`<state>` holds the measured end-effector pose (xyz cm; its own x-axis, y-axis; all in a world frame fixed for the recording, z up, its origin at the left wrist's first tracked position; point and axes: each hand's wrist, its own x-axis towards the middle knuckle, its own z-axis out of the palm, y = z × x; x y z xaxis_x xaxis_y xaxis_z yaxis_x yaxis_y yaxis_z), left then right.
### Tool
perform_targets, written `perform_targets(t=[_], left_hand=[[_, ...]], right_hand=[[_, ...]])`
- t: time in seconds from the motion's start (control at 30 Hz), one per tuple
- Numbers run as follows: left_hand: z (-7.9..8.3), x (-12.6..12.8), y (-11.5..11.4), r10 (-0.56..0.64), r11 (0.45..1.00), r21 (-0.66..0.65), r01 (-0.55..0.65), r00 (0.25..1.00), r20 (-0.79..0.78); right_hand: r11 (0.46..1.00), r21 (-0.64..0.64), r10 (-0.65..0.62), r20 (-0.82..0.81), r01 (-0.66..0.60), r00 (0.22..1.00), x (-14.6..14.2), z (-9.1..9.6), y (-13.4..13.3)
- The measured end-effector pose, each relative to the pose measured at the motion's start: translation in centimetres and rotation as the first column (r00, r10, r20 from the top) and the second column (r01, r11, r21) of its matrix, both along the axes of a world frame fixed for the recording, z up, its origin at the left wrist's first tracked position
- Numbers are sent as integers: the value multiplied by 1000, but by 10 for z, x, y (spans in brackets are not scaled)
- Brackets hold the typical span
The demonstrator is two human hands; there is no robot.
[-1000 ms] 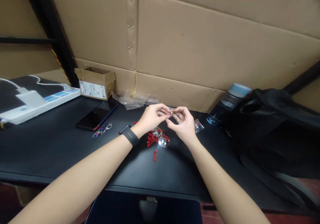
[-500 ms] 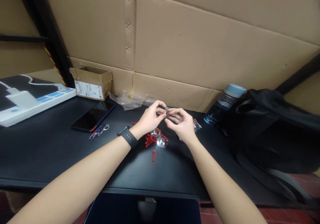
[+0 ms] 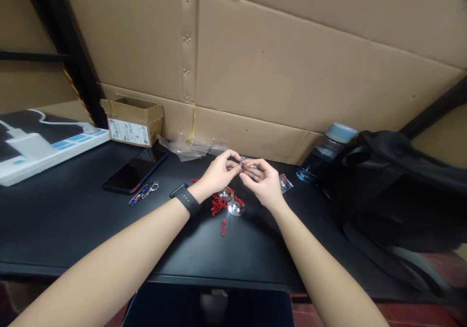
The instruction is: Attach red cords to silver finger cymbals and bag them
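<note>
My left hand (image 3: 218, 172) is closed in a pinch on a small shiny metal piece (image 3: 242, 168), seen edge-on and partly hidden by the fingers. From the other side the fingertips of my right hand (image 3: 266, 180) grip the same piece. Just below my hands, two domed metal discs (image 3: 236, 208) lie on the black table (image 3: 255, 256) among tangled red cord loops (image 3: 219, 205). Nearer the front edge lies a single red cord loop (image 3: 224, 228). A small clear plastic packet (image 3: 286, 183) with something red in it rests beside my right hand.
To the left are a phone (image 3: 136, 170), a keychain (image 3: 144, 193), a white power strip (image 3: 69, 151) and an open cardboard box (image 3: 134, 122). Crumpled clear plastic (image 3: 188, 148) lies along the cardboard wall (image 3: 292, 64). On the right stand a water bottle (image 3: 324, 154) and a black bag (image 3: 404, 195).
Both hands stay together around the metal piece, with only slight finger movement and a small turn of the piece. The objects on the table lie as before.
</note>
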<state>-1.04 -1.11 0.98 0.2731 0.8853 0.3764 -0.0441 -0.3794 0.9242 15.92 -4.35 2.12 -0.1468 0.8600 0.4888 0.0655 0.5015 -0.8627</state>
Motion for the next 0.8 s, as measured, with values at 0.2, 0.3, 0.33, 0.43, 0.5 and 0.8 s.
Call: perform_targets(t=[0.2, 0.3, 0.33, 0.43, 0.5, 0.8], left_hand=[[4, 1, -2, 22, 993, -115, -10, 995, 100], [4, -1, 0, 6, 992, -123, 11, 990, 138], [4, -1, 1, 2, 992, -127, 18, 989, 149], [4, -2, 2, -7, 988, -149, 32, 986, 164], [5, -2, 1, -14, 986, -161, 42, 985, 171], [4, -3, 0, -29, 990, -130, 51, 986, 166]], right_hand=[[1000, 17, -17, 19, 17, 1000, 0, 0, 1], [999, 22, -25, 16, 25, 1000, 0, 0, 1], [999, 23, -29, 13, 29, 999, 0, 0, 1], [999, 24, -41, 12, 40, 999, 1, 0, 2], [999, 26, -44, 19, 43, 999, 1, 1, 2], [999, 51, -20, 37, 18, 999, 1, 0, 2]])
